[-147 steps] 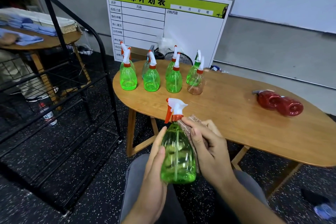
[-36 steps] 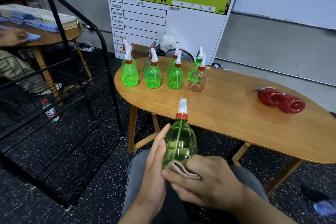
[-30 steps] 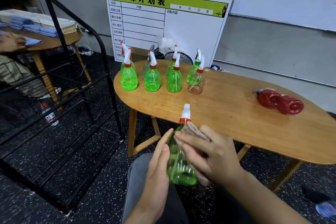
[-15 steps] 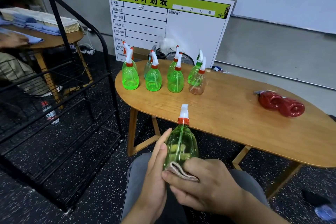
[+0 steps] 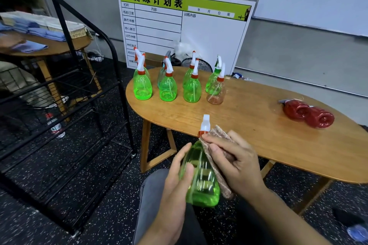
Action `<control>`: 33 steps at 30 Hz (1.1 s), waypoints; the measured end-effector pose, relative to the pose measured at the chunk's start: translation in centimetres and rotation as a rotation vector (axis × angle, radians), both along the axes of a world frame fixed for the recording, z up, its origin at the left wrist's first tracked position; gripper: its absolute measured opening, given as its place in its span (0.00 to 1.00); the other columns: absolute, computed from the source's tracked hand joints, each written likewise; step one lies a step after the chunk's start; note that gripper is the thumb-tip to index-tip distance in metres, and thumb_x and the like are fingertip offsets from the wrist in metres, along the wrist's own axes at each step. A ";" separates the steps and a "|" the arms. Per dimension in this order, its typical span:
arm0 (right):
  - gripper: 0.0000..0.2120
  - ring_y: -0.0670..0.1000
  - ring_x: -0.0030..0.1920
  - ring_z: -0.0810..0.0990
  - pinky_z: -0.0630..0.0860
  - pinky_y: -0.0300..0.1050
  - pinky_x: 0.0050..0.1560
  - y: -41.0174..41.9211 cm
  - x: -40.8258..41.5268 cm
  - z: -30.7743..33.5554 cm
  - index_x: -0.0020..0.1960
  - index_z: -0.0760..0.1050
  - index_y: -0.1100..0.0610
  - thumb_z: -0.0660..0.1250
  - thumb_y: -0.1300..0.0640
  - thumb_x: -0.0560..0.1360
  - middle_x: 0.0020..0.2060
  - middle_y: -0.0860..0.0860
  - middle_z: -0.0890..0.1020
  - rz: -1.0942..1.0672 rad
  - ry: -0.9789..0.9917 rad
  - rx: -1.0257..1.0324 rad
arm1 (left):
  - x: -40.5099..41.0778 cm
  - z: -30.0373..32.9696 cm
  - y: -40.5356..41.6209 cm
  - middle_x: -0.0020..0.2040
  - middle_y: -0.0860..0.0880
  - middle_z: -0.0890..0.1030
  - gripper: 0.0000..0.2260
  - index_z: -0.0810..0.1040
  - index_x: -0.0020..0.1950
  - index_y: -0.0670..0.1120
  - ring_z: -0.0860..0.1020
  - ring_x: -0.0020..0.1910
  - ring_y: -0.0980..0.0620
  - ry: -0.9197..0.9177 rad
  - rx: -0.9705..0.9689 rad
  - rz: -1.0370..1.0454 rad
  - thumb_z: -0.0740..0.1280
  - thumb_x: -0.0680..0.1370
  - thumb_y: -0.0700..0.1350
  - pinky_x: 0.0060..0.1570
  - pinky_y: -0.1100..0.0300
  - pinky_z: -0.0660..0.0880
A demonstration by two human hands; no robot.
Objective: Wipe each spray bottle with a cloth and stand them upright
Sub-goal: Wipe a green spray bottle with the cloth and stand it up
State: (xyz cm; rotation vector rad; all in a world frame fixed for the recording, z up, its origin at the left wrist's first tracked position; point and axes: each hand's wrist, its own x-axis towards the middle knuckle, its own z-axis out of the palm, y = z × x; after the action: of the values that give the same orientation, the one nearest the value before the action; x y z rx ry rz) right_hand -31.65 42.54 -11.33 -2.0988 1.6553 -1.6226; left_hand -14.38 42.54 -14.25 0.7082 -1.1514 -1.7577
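Our left grip (image 5: pixel 177 183) curls round the lower left side of the green spray bottle (image 5: pixel 200 177), thumb across its front, holding it over our lap in front of the table (image 5: pixel 258 141). Our right grip (image 5: pixel 237 163) pinches the cloth (image 5: pixel 217 157) and presses it against the bottle's right shoulder, fingertips (image 5: pixel 207 138) just under the orange collar.

The bottle's long axis runs nearly upright, nozzle tipped slightly away from us toward the table. It sits between both hands, so neither has to reach; we judge the next stroke runs along that axis, down the right flank.

0.5 s ago the cloth was bunched low at the bottle's base under our right hand; now it lies high at the neck, as it did 1.0 s ago.

8 bottles (image 5: pixel 168 89) stand upright at the table's far left end. 2 red bottles (image 5: pixel 308 114) lie on their sides at the right, not yet wiped by our reckoning.
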 end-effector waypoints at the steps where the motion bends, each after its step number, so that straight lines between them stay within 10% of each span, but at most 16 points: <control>1: 0.12 0.41 0.34 0.71 0.65 0.29 0.36 0.1 0.0 0.0 0.62 0.84 0.49 0.67 0.52 0.80 0.38 0.43 0.72 -0.006 -0.042 -0.009 | 0.0 -0.1 0.0 0.70 0.47 0.82 0.34 0.68 0.79 0.57 0.80 0.70 0.46 0.006 -0.007 -0.010 0.76 0.76 0.60 0.64 0.50 0.79; 8: 0.13 0.43 0.36 0.70 0.66 0.34 0.37 0.2 0.1 -0.3 0.61 0.84 0.49 0.66 0.51 0.80 0.37 0.44 0.71 -0.046 -0.168 -0.007 | 0.0 -0.2 -0.2 0.68 0.48 0.83 0.29 0.67 0.80 0.55 0.82 0.66 0.47 0.137 0.053 -0.052 0.67 0.78 0.50 0.57 0.56 0.82; 19: 0.13 0.45 0.36 0.72 0.68 0.35 0.36 -0.1 0.6 0.0 0.63 0.84 0.48 0.66 0.52 0.81 0.39 0.42 0.74 -0.011 -0.113 0.023 | -0.2 -0.6 -0.4 0.73 0.54 0.79 0.22 0.73 0.76 0.63 0.78 0.72 0.51 0.042 0.020 -0.005 0.63 0.81 0.54 0.72 0.45 0.72; 28: 0.13 0.46 0.36 0.73 0.72 0.38 0.31 3.1 1.1 -1.3 0.62 0.85 0.47 0.72 0.50 0.79 0.39 0.49 0.79 0.229 0.669 -0.187 | 0.1 -0.1 -0.3 0.65 0.45 0.85 0.22 0.72 0.77 0.57 0.83 0.65 0.46 0.048 0.017 0.021 0.57 0.83 0.51 0.61 0.56 0.80; 33: 0.12 0.45 0.35 0.70 0.69 0.35 0.33 2.6 0.4 -0.5 0.62 0.84 0.47 0.69 0.51 0.80 0.43 0.46 0.75 0.206 0.628 -0.208 | -0.4 -0.2 -0.2 0.66 0.46 0.85 0.21 0.73 0.76 0.58 0.82 0.67 0.46 0.025 0.015 0.037 0.58 0.83 0.52 0.64 0.50 0.78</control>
State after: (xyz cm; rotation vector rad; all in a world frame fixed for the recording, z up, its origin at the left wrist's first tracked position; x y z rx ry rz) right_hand -31.21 45.15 -11.86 -2.9922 1.3428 -1.1850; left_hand -14.74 42.31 -14.45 0.7100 -1.1021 -1.7414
